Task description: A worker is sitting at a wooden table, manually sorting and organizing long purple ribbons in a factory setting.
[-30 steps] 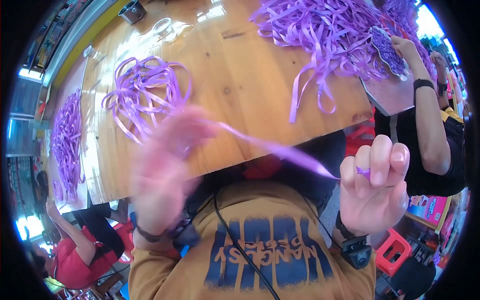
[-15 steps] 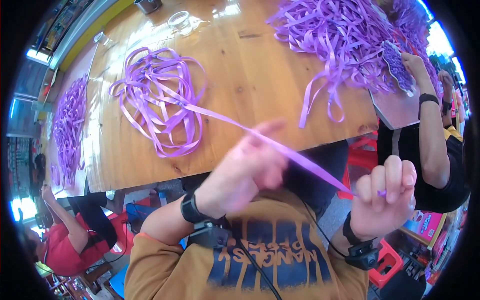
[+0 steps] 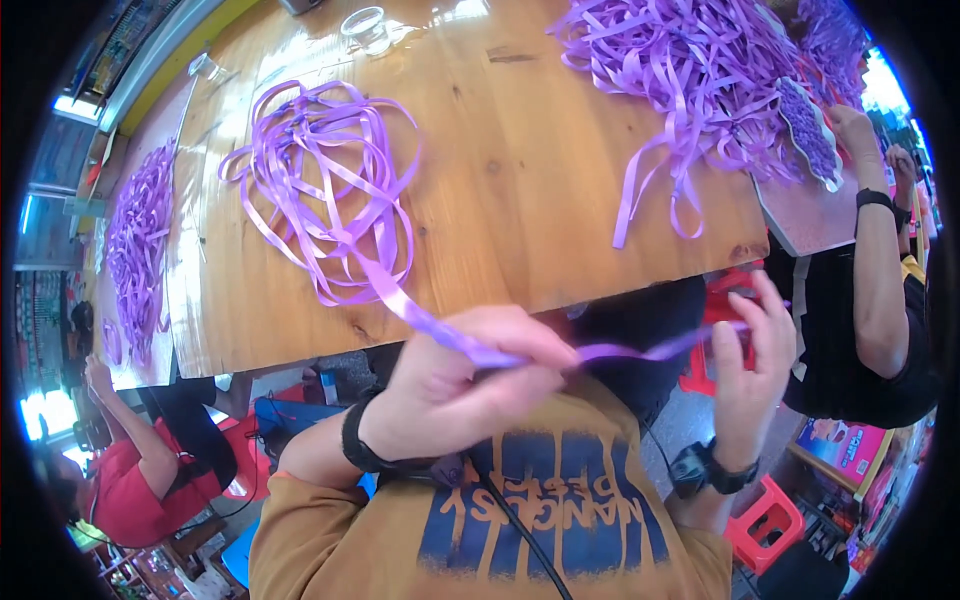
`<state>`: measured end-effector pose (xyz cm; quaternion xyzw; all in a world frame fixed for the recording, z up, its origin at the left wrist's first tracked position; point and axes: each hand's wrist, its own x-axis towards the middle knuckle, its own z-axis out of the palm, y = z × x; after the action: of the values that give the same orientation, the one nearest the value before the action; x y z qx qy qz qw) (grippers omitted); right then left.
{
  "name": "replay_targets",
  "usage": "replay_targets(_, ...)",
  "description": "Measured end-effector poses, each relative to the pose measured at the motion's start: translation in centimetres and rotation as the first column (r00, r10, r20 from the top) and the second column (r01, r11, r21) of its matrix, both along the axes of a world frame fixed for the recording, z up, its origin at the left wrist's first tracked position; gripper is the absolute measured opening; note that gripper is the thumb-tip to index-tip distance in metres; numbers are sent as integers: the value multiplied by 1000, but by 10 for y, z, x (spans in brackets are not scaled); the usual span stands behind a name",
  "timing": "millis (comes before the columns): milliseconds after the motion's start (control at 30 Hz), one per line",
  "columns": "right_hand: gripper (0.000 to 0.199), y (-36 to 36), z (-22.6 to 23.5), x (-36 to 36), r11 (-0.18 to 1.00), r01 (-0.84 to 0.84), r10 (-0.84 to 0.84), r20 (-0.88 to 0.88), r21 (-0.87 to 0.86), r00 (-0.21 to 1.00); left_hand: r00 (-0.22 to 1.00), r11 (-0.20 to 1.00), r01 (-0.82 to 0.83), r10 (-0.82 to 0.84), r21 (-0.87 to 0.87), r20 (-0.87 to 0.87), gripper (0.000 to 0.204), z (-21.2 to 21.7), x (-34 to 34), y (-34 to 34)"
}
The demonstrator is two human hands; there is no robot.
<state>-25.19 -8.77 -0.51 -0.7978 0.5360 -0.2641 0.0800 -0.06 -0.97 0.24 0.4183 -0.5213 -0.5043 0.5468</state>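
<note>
A: What takes up most of the view?
B: A wooden bench (image 3: 520, 190), with a big heap of purple ribbon (image 3: 690, 70) at its far right and a looser coil of ribbon (image 3: 330, 180) nearer the left.

A: And the strip being handled?
B: One purple strip (image 3: 420, 320) runs from that coil off the near edge of the bench, across to both hands, above the lap.

A: How are the hands?
B: The left hand (image 3: 460, 385) has its fingers (image 3: 520, 375) closed around the strip. The right hand (image 3: 750, 370) stands upright, its fingers (image 3: 770, 320) only loosely curled, with the strip's end pinched at them.

A: Anything else?
B: Another person's arm (image 3: 880, 250) at the right holds a flat card (image 3: 805, 130) covered in purple pieces.
</note>
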Motion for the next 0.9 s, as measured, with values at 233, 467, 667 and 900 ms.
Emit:
replay_targets(233, 30, 9, 20, 41, 890, -385, 361, 139, 243, 922, 965, 980, 155, -122, -128, 232, 22, 4, -15, -10)
replay_targets(467, 40, 7, 26, 68, 626, -741, 460, 652, 243, 603, 895, 970, 243, -226, 5, 384, 18, 4, -16, -9)
replay_targets(667, 25, 11, 19, 84, 665, -726, 446, 687, 174, 573, 894, 973, 226, -187, -50, 408, 19, -9, -14, -5)
replay_targets(900, 16, 12, 23, 72, 549, -752, 272, 774, 364, 572, 997, 975, -38, 24, 220, 70, 26, -1, 12, 6)
